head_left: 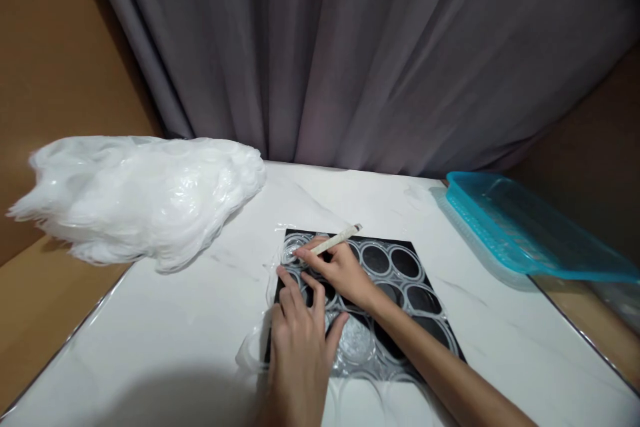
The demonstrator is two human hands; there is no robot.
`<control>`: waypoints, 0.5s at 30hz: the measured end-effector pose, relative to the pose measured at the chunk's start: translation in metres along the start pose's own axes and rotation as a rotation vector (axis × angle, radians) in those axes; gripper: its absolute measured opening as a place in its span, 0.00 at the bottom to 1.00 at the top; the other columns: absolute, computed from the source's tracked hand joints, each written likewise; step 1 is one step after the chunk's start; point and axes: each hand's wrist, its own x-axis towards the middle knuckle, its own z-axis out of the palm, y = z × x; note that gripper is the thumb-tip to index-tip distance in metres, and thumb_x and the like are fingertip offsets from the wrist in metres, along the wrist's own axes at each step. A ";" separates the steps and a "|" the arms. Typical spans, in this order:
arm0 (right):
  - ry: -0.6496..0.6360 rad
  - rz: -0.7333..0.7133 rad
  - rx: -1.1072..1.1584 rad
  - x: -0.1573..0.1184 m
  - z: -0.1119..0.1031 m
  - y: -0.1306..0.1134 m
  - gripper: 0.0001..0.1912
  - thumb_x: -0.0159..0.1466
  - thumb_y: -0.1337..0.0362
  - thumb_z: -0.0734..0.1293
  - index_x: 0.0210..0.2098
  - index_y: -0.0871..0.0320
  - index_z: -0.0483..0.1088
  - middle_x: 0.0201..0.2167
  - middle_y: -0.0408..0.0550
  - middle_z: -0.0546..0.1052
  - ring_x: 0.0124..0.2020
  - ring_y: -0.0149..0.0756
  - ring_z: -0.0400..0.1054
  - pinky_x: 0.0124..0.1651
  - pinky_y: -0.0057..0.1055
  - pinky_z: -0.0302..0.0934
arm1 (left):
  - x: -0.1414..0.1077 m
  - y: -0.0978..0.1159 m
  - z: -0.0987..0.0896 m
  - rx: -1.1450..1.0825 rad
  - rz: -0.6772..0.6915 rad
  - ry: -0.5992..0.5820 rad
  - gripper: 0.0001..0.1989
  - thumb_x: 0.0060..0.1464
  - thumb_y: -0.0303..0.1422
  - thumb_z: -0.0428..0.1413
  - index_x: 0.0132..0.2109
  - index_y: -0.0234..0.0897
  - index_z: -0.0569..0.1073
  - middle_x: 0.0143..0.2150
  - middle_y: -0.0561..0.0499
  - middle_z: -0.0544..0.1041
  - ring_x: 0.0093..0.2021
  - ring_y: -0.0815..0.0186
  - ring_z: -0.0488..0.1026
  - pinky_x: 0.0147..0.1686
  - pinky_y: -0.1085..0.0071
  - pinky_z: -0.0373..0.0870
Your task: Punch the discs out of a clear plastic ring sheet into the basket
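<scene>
A clear plastic sheet with rows of raised rings (pixel 376 258) lies over a black board (pixel 345 235) on the table. My right hand (pixel 345 268) grips a slim whitish pen-like tool (pixel 336 239), its lower end at the far left ring. What kind of tool it is does not show clearly, and its tip is hidden by the fingers. Spread on the sheet's left side, my left hand (pixel 300 327) presses just below that ring, its fingers apart. One ring near the left thumb has a cloudy round disc (pixel 357 340) in it.
A large heap of white translucent plastic sheets (pixel 150 197) sits at the back left. At the right, a blue plastic tray (pixel 520 227) reaches over the edge of the white marbled table (pixel 190 320). A grey curtain (pixel 350 53) hangs behind.
</scene>
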 end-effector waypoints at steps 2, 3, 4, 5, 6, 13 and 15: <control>-0.002 -0.057 -0.066 -0.002 -0.001 -0.001 0.14 0.75 0.54 0.68 0.40 0.58 0.79 0.39 0.48 0.81 0.42 0.40 0.75 0.48 0.36 0.68 | 0.000 0.001 -0.004 0.045 0.009 -0.008 0.36 0.68 0.57 0.49 0.67 0.31 0.71 0.65 0.24 0.71 0.51 0.45 0.76 0.43 0.56 0.74; -0.010 -0.104 -0.116 -0.004 -0.002 -0.001 0.14 0.76 0.55 0.67 0.40 0.57 0.79 0.40 0.48 0.81 0.43 0.40 0.75 0.50 0.36 0.68 | 0.000 0.002 -0.005 0.054 0.008 -0.018 0.36 0.68 0.56 0.49 0.67 0.30 0.70 0.66 0.22 0.70 0.49 0.46 0.76 0.41 0.57 0.74; -0.028 -0.168 -0.182 -0.005 -0.003 -0.003 0.14 0.77 0.56 0.65 0.42 0.56 0.79 0.42 0.48 0.81 0.44 0.40 0.75 0.51 0.37 0.67 | 0.000 0.002 -0.006 0.051 0.004 -0.027 0.37 0.68 0.56 0.50 0.68 0.29 0.69 0.66 0.21 0.69 0.48 0.46 0.77 0.39 0.57 0.74; -0.060 -0.246 -0.270 -0.007 -0.005 -0.004 0.13 0.78 0.57 0.64 0.44 0.56 0.79 0.43 0.49 0.82 0.45 0.41 0.75 0.52 0.38 0.67 | 0.000 0.003 -0.005 0.038 0.002 -0.027 0.38 0.68 0.55 0.50 0.69 0.28 0.68 0.66 0.19 0.68 0.46 0.47 0.77 0.37 0.59 0.74; -0.102 -0.329 -0.377 -0.008 -0.006 -0.006 0.13 0.78 0.59 0.63 0.47 0.56 0.78 0.46 0.49 0.82 0.45 0.41 0.75 0.51 0.39 0.67 | -0.001 0.003 -0.004 0.021 0.000 -0.025 0.39 0.68 0.55 0.50 0.70 0.26 0.67 0.66 0.17 0.67 0.44 0.48 0.77 0.35 0.60 0.74; -0.243 -0.652 -1.037 -0.012 -0.008 -0.008 0.17 0.79 0.69 0.57 0.63 0.66 0.69 0.56 0.61 0.79 0.50 0.48 0.75 0.47 0.43 0.69 | 0.000 0.002 -0.003 -0.013 -0.041 -0.021 0.43 0.65 0.55 0.55 0.67 0.16 0.70 0.68 0.15 0.64 0.41 0.53 0.77 0.33 0.63 0.75; -0.196 -0.681 -1.074 -0.011 -0.009 -0.004 0.18 0.78 0.70 0.58 0.63 0.67 0.68 0.56 0.61 0.79 0.50 0.50 0.75 0.48 0.44 0.69 | 0.001 0.002 -0.006 -0.013 -0.058 -0.024 0.42 0.64 0.56 0.55 0.67 0.19 0.70 0.67 0.17 0.66 0.40 0.54 0.77 0.31 0.64 0.75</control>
